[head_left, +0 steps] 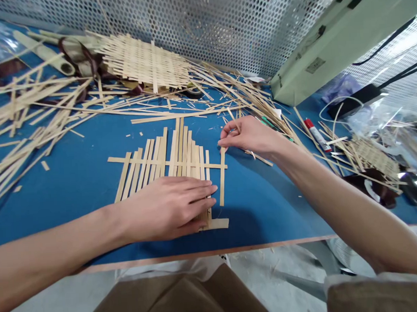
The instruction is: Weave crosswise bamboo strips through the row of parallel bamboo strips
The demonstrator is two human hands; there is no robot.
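My left hand (172, 206) lies flat across the lower part of a row of upright bamboo strips (154, 161), its fingers stretched toward the right. One thin crosswise bamboo strip (142, 162) runs through the row, and the end of a wider strip (219, 224) sticks out at the lower right. My right hand (244, 133) pinches the top of a single bamboo strip (223, 183) between thumb and fingers. That strip stands just right of the row, over the crosswise strip's right end. My left hand hides the row's lower middle.
Loose bamboo strips (62, 112) are heaped at the left and back. A woven bamboo panel (144, 61) leans at the back beneath a perforated metal screen (215, 25). A pale green post (328, 38) and a red-capped glue tube (317, 135) are at the right.
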